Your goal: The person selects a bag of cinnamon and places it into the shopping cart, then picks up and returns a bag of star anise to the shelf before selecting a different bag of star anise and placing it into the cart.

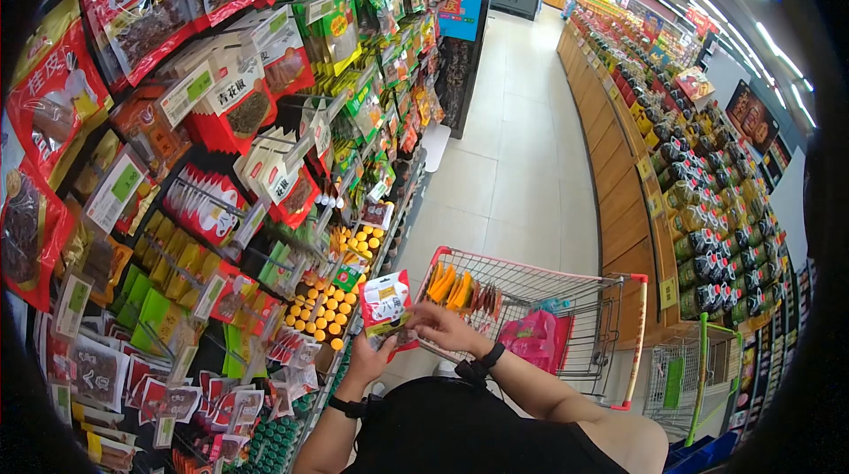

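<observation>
My left hand grips the lower edge of a red and white packet of star anise, held upright in front of my body. My right hand is at the packet's right edge, with bent fingers over its front; whether they pinch it is unclear. Just beyond my right hand stands a wire shopping cart with a red front rim. Orange packets and dark red packets lean along its left end, and a bright pink plastic bag lies in its basket.
A rack of hanging spice packets rises on my left, with yellow-capped bottles low down. To the right, oil bottles stand on a long wooden display. A second cart with a green handle stands lower right. A tiled aisle runs ahead.
</observation>
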`<action>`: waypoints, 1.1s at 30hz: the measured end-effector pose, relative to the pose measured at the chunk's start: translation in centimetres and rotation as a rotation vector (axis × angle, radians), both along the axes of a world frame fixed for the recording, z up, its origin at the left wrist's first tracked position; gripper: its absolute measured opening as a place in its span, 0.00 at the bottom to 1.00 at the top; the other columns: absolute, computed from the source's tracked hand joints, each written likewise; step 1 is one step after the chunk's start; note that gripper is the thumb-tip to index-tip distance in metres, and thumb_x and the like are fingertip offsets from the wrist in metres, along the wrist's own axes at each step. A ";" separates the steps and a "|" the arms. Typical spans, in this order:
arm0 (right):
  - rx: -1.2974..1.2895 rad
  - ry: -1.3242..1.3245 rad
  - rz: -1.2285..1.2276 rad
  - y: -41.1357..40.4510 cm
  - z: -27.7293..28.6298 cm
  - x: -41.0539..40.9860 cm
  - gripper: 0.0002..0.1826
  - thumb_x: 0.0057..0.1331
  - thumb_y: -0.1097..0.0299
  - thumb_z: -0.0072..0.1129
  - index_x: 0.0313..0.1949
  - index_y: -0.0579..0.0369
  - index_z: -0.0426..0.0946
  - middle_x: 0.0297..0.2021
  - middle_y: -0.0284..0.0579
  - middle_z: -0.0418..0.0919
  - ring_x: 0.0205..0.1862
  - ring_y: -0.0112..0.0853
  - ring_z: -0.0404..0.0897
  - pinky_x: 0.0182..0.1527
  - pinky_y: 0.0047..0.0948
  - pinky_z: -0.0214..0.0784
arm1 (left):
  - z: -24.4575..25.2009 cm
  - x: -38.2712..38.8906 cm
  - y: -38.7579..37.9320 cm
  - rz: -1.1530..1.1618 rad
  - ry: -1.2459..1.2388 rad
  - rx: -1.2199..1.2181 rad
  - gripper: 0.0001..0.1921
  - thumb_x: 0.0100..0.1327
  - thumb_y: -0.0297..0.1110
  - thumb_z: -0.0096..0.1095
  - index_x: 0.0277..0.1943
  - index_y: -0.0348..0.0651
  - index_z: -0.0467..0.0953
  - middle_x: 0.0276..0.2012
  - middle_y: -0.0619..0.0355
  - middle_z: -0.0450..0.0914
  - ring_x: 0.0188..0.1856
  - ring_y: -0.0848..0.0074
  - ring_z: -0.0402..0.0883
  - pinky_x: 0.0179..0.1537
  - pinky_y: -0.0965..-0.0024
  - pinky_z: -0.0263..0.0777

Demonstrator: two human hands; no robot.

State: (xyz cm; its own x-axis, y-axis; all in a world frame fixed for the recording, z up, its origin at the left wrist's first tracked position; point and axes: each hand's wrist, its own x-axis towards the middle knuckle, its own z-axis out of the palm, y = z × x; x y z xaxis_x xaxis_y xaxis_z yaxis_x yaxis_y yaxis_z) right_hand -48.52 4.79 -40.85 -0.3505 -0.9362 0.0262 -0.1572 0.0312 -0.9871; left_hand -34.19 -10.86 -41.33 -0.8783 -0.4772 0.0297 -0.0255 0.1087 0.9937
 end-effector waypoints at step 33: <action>-0.160 -1.026 -0.046 3.4 -0.7 0.5 0.42 0.61 0.43 0.52 0.66 0.53 0.49 0.61 0.50 0.62 0.60 0.41 0.67 0.60 0.43 0.63 | -0.2 -1.0 -0.1 -0.259 0.088 -0.462 0.33 0.50 0.41 0.69 0.57 0.38 0.65 0.60 0.45 0.62 0.59 0.53 0.65 0.60 0.57 0.58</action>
